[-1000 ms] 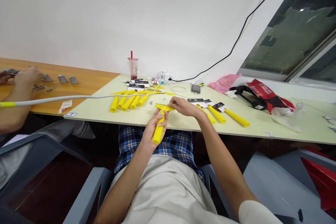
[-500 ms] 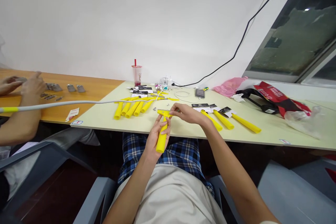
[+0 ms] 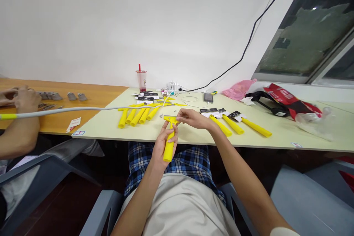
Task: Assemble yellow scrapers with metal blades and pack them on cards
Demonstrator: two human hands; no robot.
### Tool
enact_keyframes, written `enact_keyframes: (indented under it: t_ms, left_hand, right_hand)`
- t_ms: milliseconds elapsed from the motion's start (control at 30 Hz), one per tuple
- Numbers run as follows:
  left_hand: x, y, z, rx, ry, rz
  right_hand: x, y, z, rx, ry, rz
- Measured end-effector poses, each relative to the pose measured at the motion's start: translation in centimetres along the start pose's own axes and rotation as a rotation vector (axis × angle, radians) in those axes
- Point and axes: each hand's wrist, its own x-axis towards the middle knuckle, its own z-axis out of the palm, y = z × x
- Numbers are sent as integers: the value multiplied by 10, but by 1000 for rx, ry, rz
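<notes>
My left hand (image 3: 162, 141) is wrapped round the handle of a yellow scraper (image 3: 167, 151), holding it above my lap by the table's front edge. The scraper's T-shaped head points away from me, with a thin greyish strip along its far edge. At the right end of that head, the fingertips of my right hand (image 3: 190, 118) are closed in a pinch. Any small part between those fingertips is hidden. Just beyond the head, small metal bits (image 3: 161, 115) lie on the table. Several more yellow scrapers (image 3: 137, 117) lie in a row behind and left of my hands.
Yellow handles with black-and-white cards (image 3: 232, 124) lie at right. Further back are a cup with a red straw (image 3: 142, 81), a small device (image 3: 208, 97) and a red-black bag (image 3: 290, 99). A white cable (image 3: 83, 108) crosses at left, near another person's hands (image 3: 23, 97).
The view has shifted slightly. Both my hands keep nearly the same hold on the scraper. At left, the other person's hands have come closer together.
</notes>
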Motion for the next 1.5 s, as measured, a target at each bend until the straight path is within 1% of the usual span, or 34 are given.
enact_keyframes:
  t_ms: [100,233,467,700,867,967,1067,1167,1233,1300,1367,1400,1433,1500]
  left_hand:
    - [-1,1,2,-22,2,2]
    - [-1,3,5,-38,-5,14]
    - [-1,5,3,-4,-29,24]
    - [-1,4,3,7,-17,35]
    - [-4,1,3,43,-2,63]
    - [-4,0,1,60,0,69]
    - [-3,0,0,59,-6,59]
    - [-2,-1,0,60,-15,58]
    - [-2,-1,1,66,-35,65]
    - [-3,1,1,81,-51,83]
    - [-3,2,2,92,-39,104]
    - [-3,3,2,94,-26,110]
    - [-3,3,2,92,-13,112]
    - [-3,3,2,87,7,110]
  right_hand:
    - [2,2,3,53,18,-6]
    - [7,4,8,189,31,0]
    - [12,9,14,341,61,40]
    - [11,12,12,342,73,75]
    - [12,14,11,358,46,53]
    - [11,12,11,368,65,54]
    - [8,8,10,390,80,90]
    - [5,6,6,402,36,130]
    - [5,10,2,364,72,121]
    - [7,20,-2,256,188,91]
    - [9,34,-5,53,314,73]
    - [10,42,-6,-76,346,80]
    - [11,50,-6,-202,352,96]
    - [12,62,-6,-379,294,137]
